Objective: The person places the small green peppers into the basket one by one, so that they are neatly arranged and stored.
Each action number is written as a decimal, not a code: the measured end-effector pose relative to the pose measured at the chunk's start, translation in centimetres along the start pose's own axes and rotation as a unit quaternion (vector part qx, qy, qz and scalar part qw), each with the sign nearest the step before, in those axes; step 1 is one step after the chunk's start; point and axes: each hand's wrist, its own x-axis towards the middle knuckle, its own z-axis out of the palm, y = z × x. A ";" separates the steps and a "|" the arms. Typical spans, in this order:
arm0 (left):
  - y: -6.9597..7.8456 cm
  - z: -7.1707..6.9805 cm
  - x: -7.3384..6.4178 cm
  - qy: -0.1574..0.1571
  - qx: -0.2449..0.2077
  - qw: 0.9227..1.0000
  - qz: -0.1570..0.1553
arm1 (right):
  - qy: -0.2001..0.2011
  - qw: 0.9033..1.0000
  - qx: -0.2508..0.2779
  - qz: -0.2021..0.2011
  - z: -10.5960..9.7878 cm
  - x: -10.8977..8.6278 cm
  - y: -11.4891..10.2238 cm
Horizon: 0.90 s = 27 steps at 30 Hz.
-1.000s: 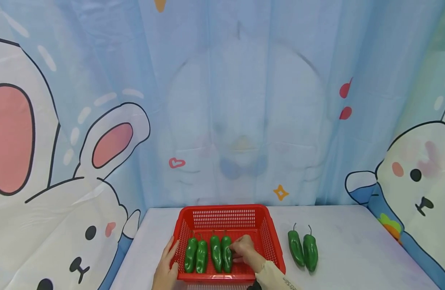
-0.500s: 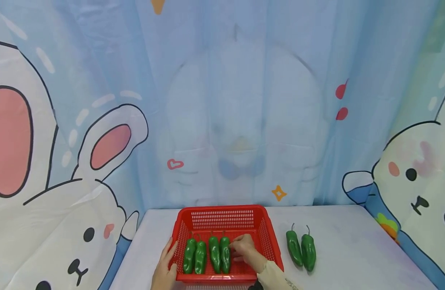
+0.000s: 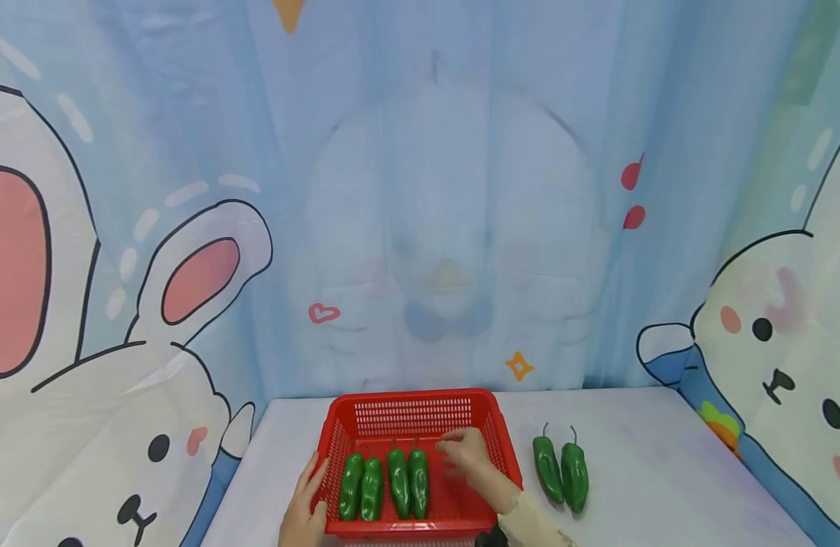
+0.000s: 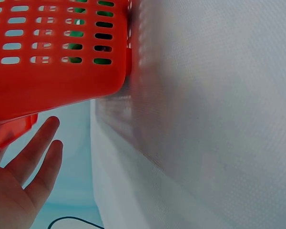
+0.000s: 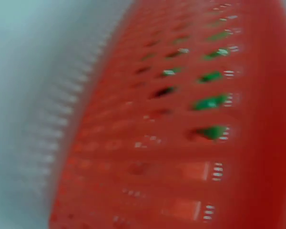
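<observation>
A red plastic basket [image 3: 415,394] with slotted walls stands on the table. Inside, toward its left half, several green chili peppers [image 3: 399,482] lie side by side, stems pointing to the back. My left hand [image 3: 302,507] rests against the basket's left side near the front corner; in the left wrist view its fingers [image 4: 44,174] are straight. Over the right half of the basket my right hand [image 3: 466,453] is raised, fingers loosely bent and holding nothing, just right of the rightmost pepper [image 3: 418,484]. The right wrist view shows the slotted basket wall [image 5: 176,157], blurred.
Two more green chili peppers [image 3: 547,469] lie close together on the white tabletop [image 3: 639,471], right of the basket. A blue curtain [image 3: 440,228] with cartoon rabbits hangs behind the table and down both sides.
My right hand has let go of the rightmost pepper in the basket and lifted slightly away from it. The left hand stays at the basket. The head view has shifted a little.
</observation>
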 end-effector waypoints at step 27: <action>0.6 -0.2 -0.1 -0.004 0.005 1.000 -0.003 | 0.052 0.998 0.037 -0.029 -10.8 1.6 -3.0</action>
